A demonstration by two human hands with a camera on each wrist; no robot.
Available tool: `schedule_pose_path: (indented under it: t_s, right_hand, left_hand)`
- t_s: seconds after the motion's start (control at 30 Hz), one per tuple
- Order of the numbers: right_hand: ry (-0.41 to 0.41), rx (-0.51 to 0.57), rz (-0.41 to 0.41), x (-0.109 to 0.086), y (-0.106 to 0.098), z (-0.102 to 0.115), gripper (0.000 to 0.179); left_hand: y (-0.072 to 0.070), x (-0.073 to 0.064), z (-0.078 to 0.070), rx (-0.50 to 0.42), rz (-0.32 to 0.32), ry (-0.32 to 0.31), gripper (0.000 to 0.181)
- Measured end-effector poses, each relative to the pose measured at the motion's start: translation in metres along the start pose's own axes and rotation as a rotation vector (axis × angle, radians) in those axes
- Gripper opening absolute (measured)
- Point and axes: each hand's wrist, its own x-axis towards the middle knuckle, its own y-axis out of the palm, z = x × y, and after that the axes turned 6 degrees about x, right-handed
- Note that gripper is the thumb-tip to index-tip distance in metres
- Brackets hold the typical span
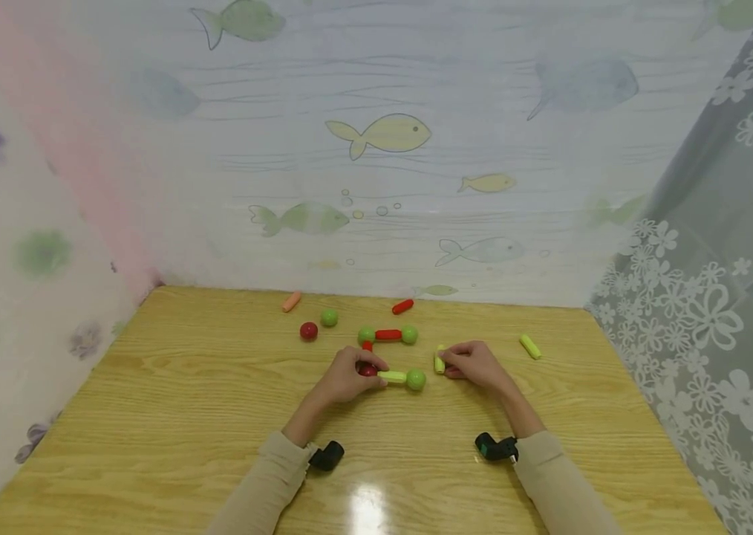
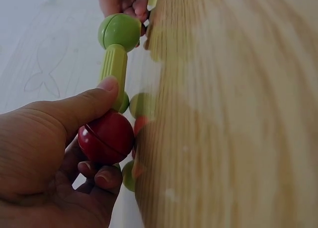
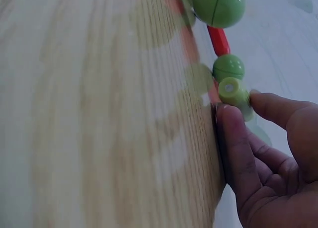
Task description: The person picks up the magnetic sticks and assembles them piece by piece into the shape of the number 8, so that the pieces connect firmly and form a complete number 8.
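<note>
My left hand [image 1: 341,377] grips a red ball [image 2: 107,138], with the thumb lying along the yellow-green rod [image 1: 393,377] joined to it. A green ball [image 1: 416,380] caps that rod's other end. From the red ball a short red rod [image 1: 367,347] leads back to a second green ball [image 1: 366,335]. There another red rod [image 1: 388,335] runs right to a third green ball [image 1: 409,334]. My right hand [image 1: 480,365] pinches a loose yellow-green rod [image 3: 237,95] between thumb and finger, right of the joined pieces and apart from them. A pale socket shows in its near end.
Behind the joined pieces lies a loose red rod [image 1: 402,306]. A yellow-green rod [image 1: 530,346] lies at the right. Back left are an orange rod [image 1: 292,301], a green ball [image 1: 329,317] and a dark red ball [image 1: 309,331]. A patterned curtain [image 1: 376,223] borders the wooden table [image 1: 183,416].
</note>
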Motion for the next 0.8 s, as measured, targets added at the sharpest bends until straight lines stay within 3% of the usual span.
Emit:
schedule_pose_path:
  t_s: [0.3,0.53,0.8]
  right_hand:
    - [-0.027,-0.004,0.08,0.005,0.018,0.01,0.04]
    - [-0.02,-0.009,0.071,0.011,0.034,0.017,0.04]
    - [0.009,0.012,0.06,0.016,0.035,0.013,0.043]
  left_hand:
    - [0.003,0.002,0.0,0.002,0.02,0.011,0.014]
    - [0.003,0.002,0.001,0.012,0.006,0.034,0.013]
    - [0.004,0.001,-0.001,0.008,-0.004,0.044,0.013]
